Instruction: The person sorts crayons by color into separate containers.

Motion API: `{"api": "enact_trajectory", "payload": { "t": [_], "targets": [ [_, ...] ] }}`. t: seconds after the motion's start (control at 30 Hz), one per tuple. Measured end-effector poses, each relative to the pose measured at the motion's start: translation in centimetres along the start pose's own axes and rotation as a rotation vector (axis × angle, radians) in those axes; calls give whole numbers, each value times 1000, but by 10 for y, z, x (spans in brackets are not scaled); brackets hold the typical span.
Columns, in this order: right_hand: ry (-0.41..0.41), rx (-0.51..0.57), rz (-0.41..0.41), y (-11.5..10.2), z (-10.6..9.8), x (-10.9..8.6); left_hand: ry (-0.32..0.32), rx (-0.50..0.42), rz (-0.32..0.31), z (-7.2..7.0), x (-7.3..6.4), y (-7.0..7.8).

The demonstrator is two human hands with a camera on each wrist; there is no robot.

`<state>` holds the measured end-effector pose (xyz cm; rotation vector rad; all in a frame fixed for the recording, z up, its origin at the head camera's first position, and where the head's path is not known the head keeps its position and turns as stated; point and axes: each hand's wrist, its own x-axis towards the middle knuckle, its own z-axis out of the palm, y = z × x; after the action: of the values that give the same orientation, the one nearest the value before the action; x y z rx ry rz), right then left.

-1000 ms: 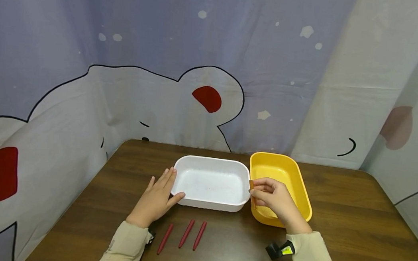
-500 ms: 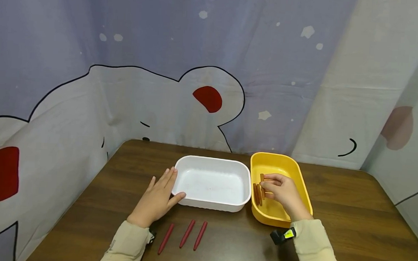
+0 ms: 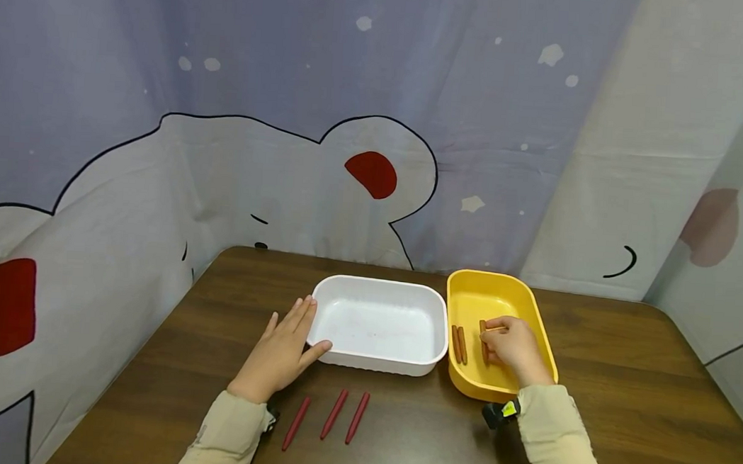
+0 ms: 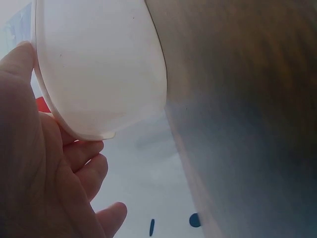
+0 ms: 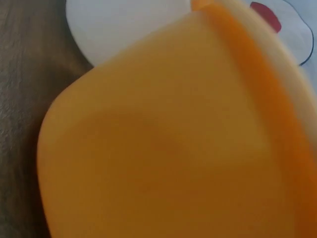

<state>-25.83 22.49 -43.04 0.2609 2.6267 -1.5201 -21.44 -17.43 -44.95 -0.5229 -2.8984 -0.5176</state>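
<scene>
My right hand (image 3: 516, 346) is down inside the yellow tray (image 3: 541, 327), pinching an orange-brown crayon (image 3: 483, 342) between thumb and fingers. Two more crayons of that colour (image 3: 460, 344) lie side by side along the tray's left wall. With straight, spread fingers my left hand (image 3: 279, 354) rests against the left end of the white tray (image 3: 372, 324). In the left wrist view, the thumb and fingertips touch the rim of the same tray (image 4: 104, 69). The yellow tray's outer wall (image 5: 148, 148) fills most of the right wrist view and hides the right hand there.
Three dark red crayons (image 3: 331, 414) lie on the brown wooden table (image 3: 422, 441), in front of the white tray. The two trays stand next to each other. Behind the table hangs a printed curtain (image 3: 497, 161).
My right hand has moved from the yellow tray's left rim rightward into the tray, with one crayon in its fingers. Two crayons now lie along the tray's left side. The left hand stays put.
</scene>
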Motion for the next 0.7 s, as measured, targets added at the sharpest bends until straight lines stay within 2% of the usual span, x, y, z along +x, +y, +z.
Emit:
{"api": "enact_trajectory", "payload": {
  "t": [0.2, 0.5, 0.7],
  "targets": [
    [32, -37, -8, 4, 3, -1, -1, -1, -2, 0, 0, 0],
    [90, -258, -102, 3, 6, -4, 13, -1, 6, -1, 0, 0],
    [109, -320, -95, 3, 5, -3, 9, -3, 7, -1, 0, 1]
  ]
}}
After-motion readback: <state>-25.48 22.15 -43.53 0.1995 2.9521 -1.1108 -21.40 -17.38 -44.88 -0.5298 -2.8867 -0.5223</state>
